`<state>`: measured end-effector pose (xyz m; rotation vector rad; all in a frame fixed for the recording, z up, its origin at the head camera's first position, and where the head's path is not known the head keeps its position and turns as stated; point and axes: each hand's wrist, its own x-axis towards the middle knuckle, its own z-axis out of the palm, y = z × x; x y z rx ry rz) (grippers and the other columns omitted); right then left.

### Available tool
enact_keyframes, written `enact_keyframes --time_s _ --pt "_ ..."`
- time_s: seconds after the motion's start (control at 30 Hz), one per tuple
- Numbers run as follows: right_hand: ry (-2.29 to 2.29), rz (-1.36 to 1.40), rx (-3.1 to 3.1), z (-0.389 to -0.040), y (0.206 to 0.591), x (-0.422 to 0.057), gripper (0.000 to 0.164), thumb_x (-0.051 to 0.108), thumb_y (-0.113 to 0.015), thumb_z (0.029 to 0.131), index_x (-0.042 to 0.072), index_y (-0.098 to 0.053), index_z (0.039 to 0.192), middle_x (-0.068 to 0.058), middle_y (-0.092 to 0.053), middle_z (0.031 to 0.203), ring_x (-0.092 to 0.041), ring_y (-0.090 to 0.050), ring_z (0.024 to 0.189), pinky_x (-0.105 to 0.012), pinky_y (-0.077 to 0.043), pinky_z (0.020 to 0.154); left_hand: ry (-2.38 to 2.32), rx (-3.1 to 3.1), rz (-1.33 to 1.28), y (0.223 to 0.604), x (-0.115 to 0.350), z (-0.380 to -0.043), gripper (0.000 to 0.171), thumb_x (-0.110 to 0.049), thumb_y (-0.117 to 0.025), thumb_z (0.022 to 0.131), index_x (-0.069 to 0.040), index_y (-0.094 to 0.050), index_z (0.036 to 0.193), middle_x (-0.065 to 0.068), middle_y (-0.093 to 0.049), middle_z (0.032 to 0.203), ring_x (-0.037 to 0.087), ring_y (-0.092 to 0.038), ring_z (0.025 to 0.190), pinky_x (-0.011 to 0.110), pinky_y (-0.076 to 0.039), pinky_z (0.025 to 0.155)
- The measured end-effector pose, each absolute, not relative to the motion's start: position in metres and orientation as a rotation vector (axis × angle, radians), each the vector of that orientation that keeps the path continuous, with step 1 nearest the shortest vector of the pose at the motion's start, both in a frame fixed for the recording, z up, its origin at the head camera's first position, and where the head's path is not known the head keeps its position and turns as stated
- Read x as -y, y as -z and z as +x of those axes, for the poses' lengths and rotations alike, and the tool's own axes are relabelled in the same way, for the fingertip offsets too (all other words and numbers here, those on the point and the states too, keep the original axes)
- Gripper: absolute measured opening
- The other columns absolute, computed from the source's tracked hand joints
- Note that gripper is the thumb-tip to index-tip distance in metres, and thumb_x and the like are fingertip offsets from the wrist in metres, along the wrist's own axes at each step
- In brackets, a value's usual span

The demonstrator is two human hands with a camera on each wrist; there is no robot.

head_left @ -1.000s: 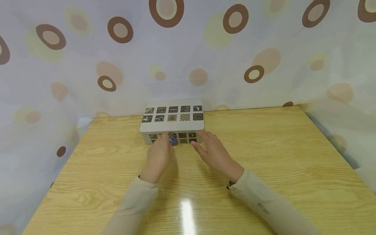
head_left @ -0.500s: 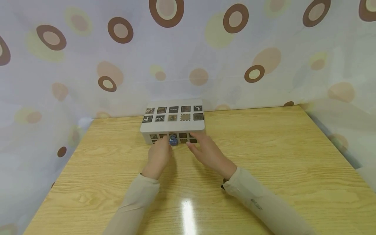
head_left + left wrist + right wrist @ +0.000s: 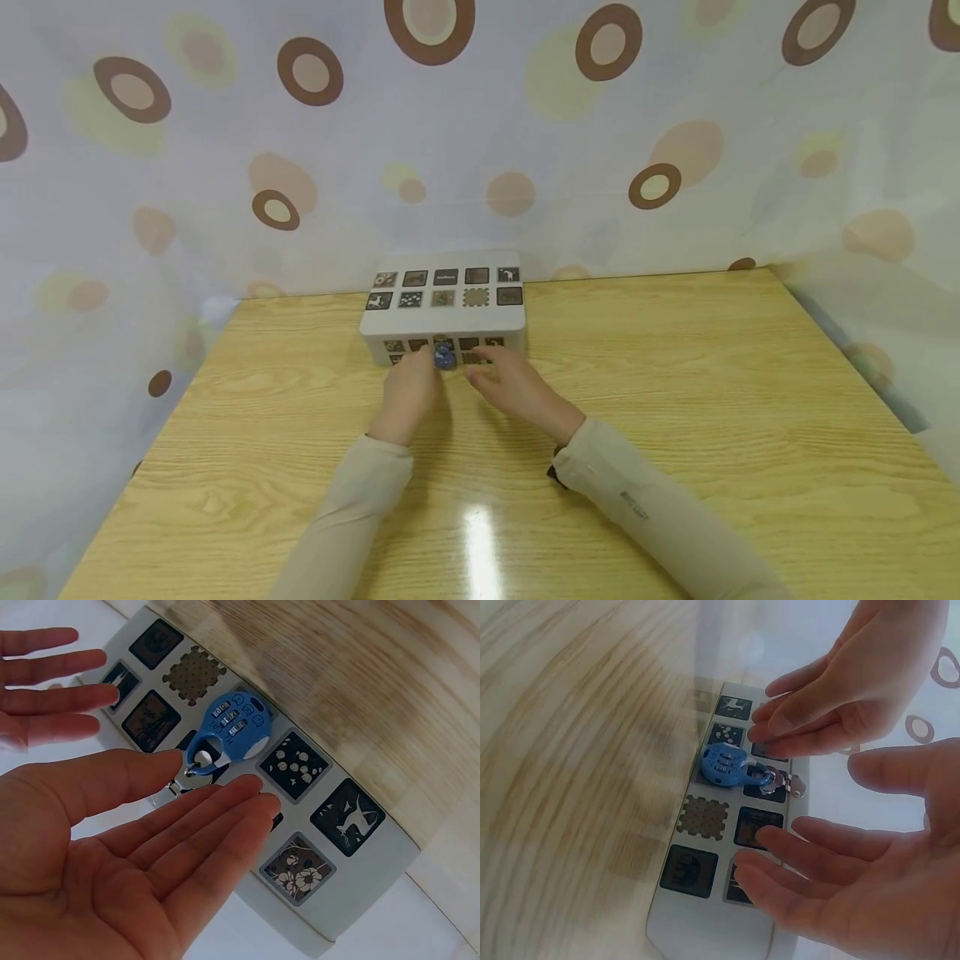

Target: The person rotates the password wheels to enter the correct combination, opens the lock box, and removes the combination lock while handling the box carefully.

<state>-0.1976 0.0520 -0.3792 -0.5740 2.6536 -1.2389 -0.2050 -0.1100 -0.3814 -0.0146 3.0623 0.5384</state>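
On the front of the white box (image 3: 442, 321), the blue padlock (image 3: 445, 358) hangs lengthwise downward between your left hand (image 3: 409, 389), the nearer, and right hand (image 3: 516, 388), both loosely extended, gripping nothing

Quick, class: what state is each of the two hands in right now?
Left hand: open, holding nothing, beside the blue combination padlock.
Right hand: open, holding nothing.

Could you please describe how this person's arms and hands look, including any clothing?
The left sleeve and right sleeve are long and pale beige; the right bears a small dark marking, unreadable here, and something black shows at its cuff. Left hand and right hand are ungloved.
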Motion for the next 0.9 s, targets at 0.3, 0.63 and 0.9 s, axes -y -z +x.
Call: enact_keyframes --time_s 0.3,0.63,0.9 --pt "1.215 -0.568 -2.623 -0.207 0.386 -0.043 0.049 0.023 -0.054 0.099 -0.007 -0.045 0.137 -0.022 -0.048 0.14 -0.036 -0.042 0.131 -0.046 -0.034 0.108 -0.514 -3.09 -0.006 0.386 0.111 -0.209 0.024 -0.001 -0.055 0.09 0.006 -0.06 0.113 0.024 -0.067 0.098 0.036 -0.067 0.088 0.045 -0.055 0.07" --pt "1.19 -0.599 -2.612 -0.216 0.39 -0.039 0.048 0.02 -0.053 0.099 -0.006 -0.044 0.138 -0.021 -0.047 0.141 -0.036 -0.043 0.131 -0.046 -0.035 0.107 -0.506 -3.097 0.02 0.389 0.11 -0.21 0.024 0.001 -0.055 0.09 0.005 -0.06 0.113 0.023 -0.067 0.099 0.037 -0.067 0.09 0.047 -0.055 0.071" --pt "1.182 -0.549 -2.57 -0.22 0.392 -0.034 0.048 0.018 -0.053 0.098 -0.007 -0.044 0.138 -0.022 -0.047 0.141 -0.036 -0.041 0.132 -0.045 -0.033 0.109 -0.509 -3.094 0.024 0.392 0.111 -0.211 0.024 -0.001 -0.055 0.091 0.005 -0.06 0.114 0.024 -0.067 0.1 0.036 -0.067 0.089 0.046 -0.055 0.07"
